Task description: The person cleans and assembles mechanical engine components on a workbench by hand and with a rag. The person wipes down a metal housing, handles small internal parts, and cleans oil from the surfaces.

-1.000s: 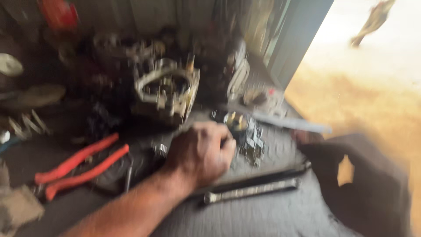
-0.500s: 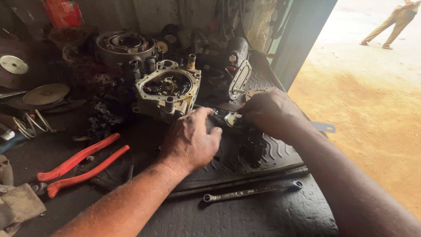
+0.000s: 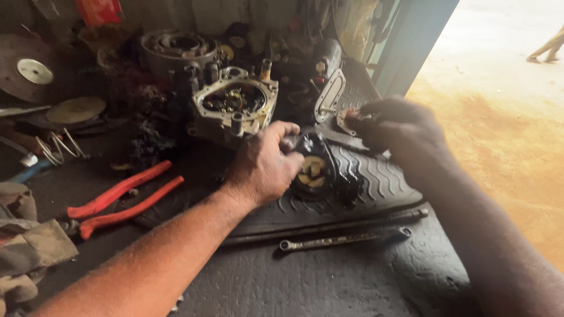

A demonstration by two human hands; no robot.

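Observation:
My left hand [image 3: 264, 164] rests on a black, greasy pump-like part [image 3: 314, 170] with a brass-coloured centre, gripping its left side on the ribbed rubber mat [image 3: 382, 188]. My right hand [image 3: 402, 126] is lifted a little to the right of that part, fingers closed around a small dark piece [image 3: 352, 117] that is blurred. Behind both hands stands an open metal engine casing [image 3: 235, 105] with gears inside.
Red-handled pliers [image 3: 120, 199] lie at the left. A spanner [image 3: 343, 239] and a long bar [image 3: 329, 226] lie along the mat's near edge. Metal discs, springs and rags crowd the left side. A person walks at the far upper right on the sandy ground.
My right hand has lifted off the black part and moved right and up with a small piece. The left hand stays on the part, whose brass-coloured centre now shows.

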